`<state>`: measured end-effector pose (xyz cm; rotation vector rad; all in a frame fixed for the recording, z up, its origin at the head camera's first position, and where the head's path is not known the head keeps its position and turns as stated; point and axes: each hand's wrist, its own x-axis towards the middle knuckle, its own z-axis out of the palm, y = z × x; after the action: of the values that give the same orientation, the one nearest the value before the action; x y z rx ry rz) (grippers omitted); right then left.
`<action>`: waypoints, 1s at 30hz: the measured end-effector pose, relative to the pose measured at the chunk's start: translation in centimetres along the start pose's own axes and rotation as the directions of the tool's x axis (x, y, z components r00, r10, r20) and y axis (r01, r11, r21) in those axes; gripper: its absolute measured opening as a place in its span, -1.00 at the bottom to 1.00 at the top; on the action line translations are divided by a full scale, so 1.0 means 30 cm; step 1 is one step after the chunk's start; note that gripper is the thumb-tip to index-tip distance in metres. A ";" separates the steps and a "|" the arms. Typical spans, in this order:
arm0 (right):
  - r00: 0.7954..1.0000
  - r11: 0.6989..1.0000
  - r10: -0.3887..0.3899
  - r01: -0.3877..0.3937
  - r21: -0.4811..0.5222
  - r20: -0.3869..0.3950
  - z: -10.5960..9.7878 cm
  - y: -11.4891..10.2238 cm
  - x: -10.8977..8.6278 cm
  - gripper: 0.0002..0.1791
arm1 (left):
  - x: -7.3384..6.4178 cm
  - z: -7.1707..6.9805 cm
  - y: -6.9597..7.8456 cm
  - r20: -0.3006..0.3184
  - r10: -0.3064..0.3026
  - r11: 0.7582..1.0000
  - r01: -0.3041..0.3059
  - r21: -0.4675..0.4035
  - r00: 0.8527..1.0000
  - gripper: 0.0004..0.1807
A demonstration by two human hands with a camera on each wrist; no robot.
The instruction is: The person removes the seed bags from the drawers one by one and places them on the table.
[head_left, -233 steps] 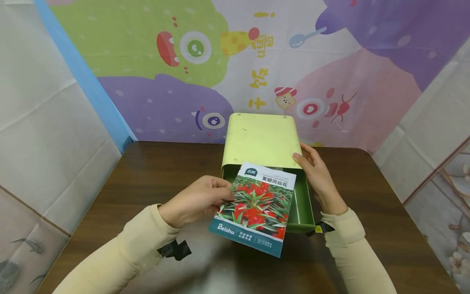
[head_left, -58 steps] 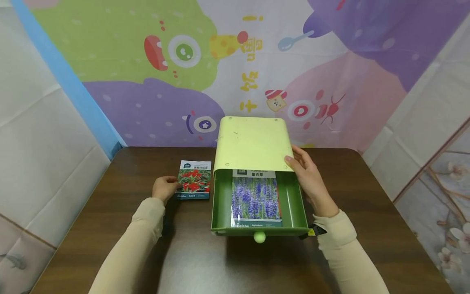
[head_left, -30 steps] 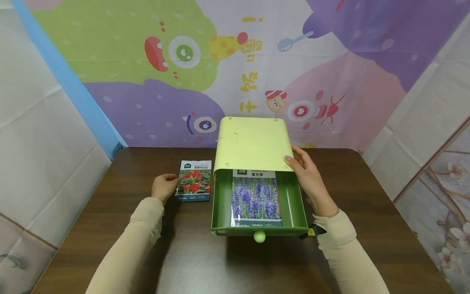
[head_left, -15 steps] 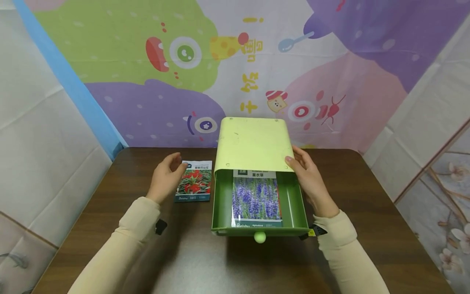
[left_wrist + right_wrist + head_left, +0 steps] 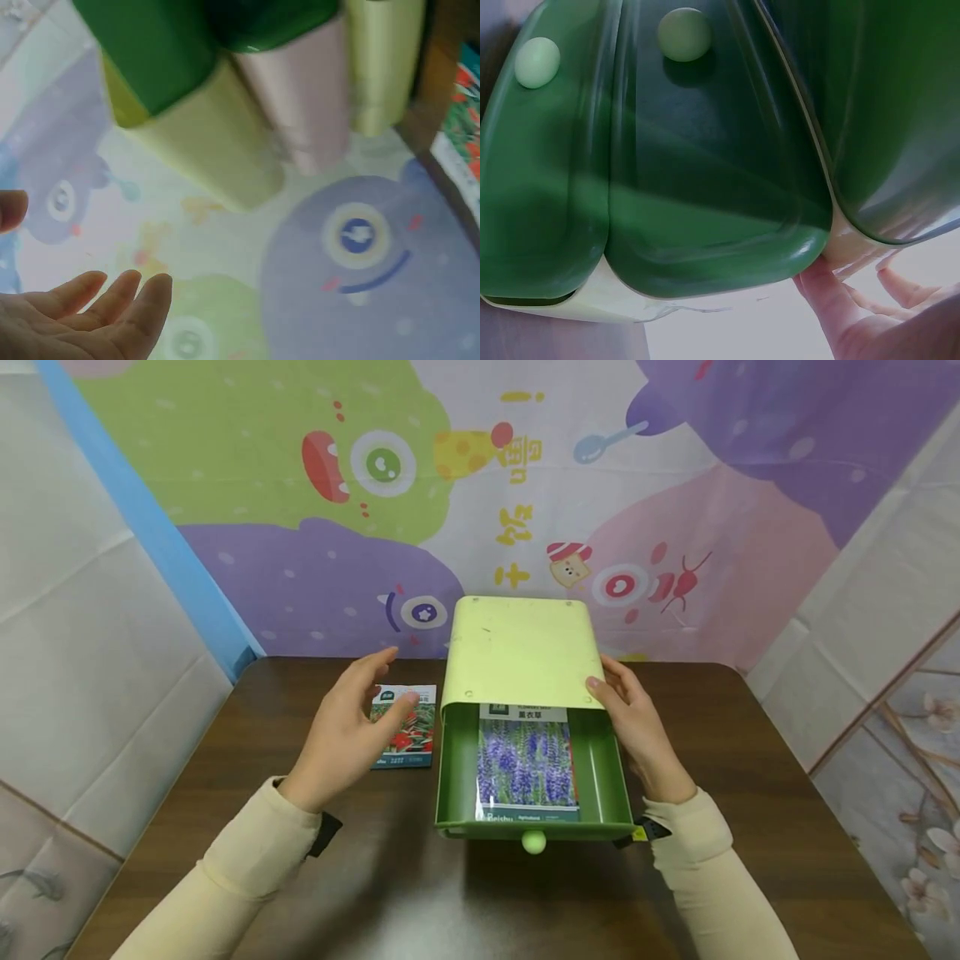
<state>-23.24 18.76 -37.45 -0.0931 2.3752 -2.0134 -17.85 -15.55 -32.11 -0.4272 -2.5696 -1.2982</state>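
Observation:
A pale yellow drawer cabinet with green drawers stands on the table. Its top drawer is pulled out, and a seed packet with purple lavender flowers lies inside, its upper edge under the cabinet top. My right hand holds the cabinet's right side, thumb on the top's front corner and fingers down the side. To the left, my left hand hovers with fingers spread and nothing in it. It partly hides a red-flower seed packet flat on the table.
Below the open drawer, shut green drawers with round knobs show in the right wrist view. Behind the brown wooden table hangs a cartoon-print cloth. White panels flank both sides.
The red-flower packet, earlier held over the drawer by my left hand, now lies on the table. My left hand has let go, lifted and opened. My right hand stays on the cabinet.

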 end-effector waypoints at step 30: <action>1.000 1.000 0.002 -0.002 0.000 -0.013 0.004 0.004 0.006 -0.30 | -0.012 0.144 0.160 0.607 0.251 0.831 -0.490 0.265 0.754 -0.39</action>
<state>-23.42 18.66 -37.58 -0.0774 2.3817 -2.0193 -16.10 -9.38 -31.18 -1.3217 -2.8628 -0.4991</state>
